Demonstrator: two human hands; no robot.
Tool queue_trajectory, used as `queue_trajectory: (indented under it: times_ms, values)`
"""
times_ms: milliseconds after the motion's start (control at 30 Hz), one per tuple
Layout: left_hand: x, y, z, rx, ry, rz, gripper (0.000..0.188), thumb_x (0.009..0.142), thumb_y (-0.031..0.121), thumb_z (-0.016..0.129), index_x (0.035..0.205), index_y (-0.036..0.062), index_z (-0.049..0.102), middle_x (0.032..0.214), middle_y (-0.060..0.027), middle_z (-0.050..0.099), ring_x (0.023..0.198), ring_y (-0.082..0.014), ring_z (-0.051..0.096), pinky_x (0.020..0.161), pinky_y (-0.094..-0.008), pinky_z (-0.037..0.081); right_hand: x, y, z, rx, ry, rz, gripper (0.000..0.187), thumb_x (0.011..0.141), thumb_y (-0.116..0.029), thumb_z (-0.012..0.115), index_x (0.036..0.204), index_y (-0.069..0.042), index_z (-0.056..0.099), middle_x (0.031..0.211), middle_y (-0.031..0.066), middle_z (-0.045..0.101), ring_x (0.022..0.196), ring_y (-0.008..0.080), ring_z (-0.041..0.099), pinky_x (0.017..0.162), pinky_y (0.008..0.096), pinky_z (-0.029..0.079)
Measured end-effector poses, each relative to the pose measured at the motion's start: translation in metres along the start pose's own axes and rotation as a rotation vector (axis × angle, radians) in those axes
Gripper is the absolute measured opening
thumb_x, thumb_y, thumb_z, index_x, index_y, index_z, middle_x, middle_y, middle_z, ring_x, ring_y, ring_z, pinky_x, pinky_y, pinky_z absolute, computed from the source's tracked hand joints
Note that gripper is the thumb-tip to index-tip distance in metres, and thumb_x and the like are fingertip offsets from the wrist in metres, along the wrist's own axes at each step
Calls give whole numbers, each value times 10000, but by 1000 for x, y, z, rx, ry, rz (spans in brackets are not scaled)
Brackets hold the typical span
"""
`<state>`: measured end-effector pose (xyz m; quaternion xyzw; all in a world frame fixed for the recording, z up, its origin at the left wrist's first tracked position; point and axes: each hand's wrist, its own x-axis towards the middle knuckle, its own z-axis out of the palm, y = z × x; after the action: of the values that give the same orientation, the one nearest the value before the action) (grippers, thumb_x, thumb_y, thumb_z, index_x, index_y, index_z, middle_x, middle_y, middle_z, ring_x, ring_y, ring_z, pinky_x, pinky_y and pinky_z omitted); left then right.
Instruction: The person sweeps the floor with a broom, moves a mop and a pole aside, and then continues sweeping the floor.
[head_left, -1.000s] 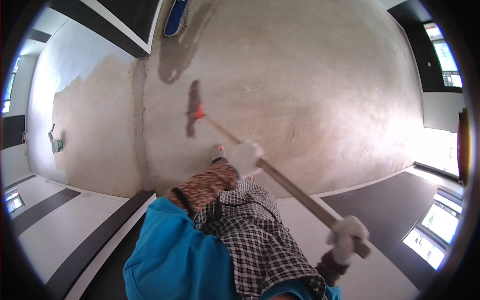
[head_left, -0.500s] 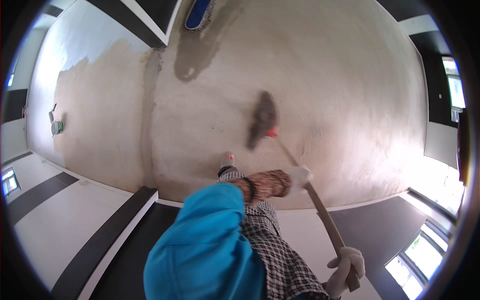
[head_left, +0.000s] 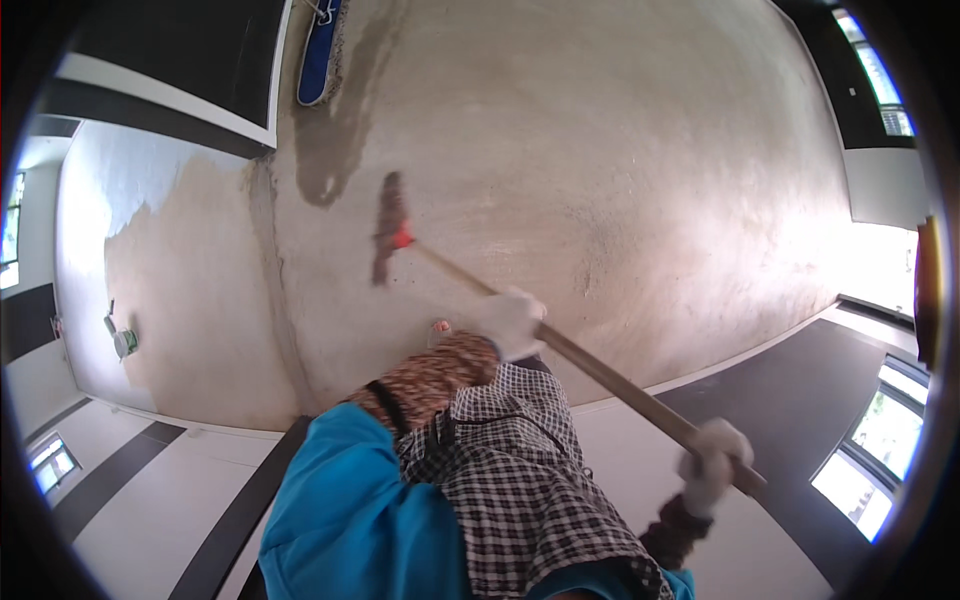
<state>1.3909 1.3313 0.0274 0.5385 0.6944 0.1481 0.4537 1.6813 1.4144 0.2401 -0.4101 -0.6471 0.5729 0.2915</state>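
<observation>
Both of my hands wear white gloves and are wrapped around the wooden handle of a broom (head_left: 600, 372). My left hand (head_left: 512, 322) closes on the shaft partway down, ahead of my body. Near the handle's top end, at the lower right, my right hand (head_left: 715, 462) grips it. The broom's dark head (head_left: 391, 225), joined by a red socket, is at the floor (head_left: 480, 150) left of centre and blurred by motion. Bits of dark grit lie on the floor right of the shaft.
A blue flat mop (head_left: 318, 60) lies at the top left beside a dark wet patch (head_left: 335, 165). A green and white bucket (head_left: 124, 344) stands far left. A dark wall corner (head_left: 262, 140) juts in at upper left. My foot (head_left: 441, 328) shows below the broom head.
The broom head has swept left across the floor. My left hand has moved left with the shaft, and my right hand slightly up and right. The view has shifted too.
</observation>
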Motion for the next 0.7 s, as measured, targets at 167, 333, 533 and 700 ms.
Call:
queue_trajectory:
  times_ms: [167,333,533,700]
  values:
    - [34,-49,33,-75,-60,-124,174,810,245,691,731,90,684,757,-78,627,741,-229,611,689,-381,518,41,7,45,-68,-223,226,69,800,28,547,806,51,612,826,159,639,568,177,559,558,295,446]
    - [162,96,115,-126,-56,378,187,665,177,777,773,87,653,866,-122,634,917,-319,603,813,-433,507,13,-50,-29,-450,150,36,143,856,-90,556,792,31,595,809,125,611,478,125,489,457,231,374]
    - [213,236,104,-119,54,531,119,665,162,724,782,138,720,789,-126,684,788,-289,679,705,-396,554,7,-86,-51,-501,428,-350,211,827,-144,593,695,-33,472,674,211,577,464,189,455,409,251,359]
    - [174,180,51,-62,242,339,138,674,212,741,708,104,660,693,-108,619,672,-293,634,597,-427,515,11,-73,-103,-376,285,-285,172,874,-39,529,703,-23,529,685,54,527,491,107,452,451,237,341]
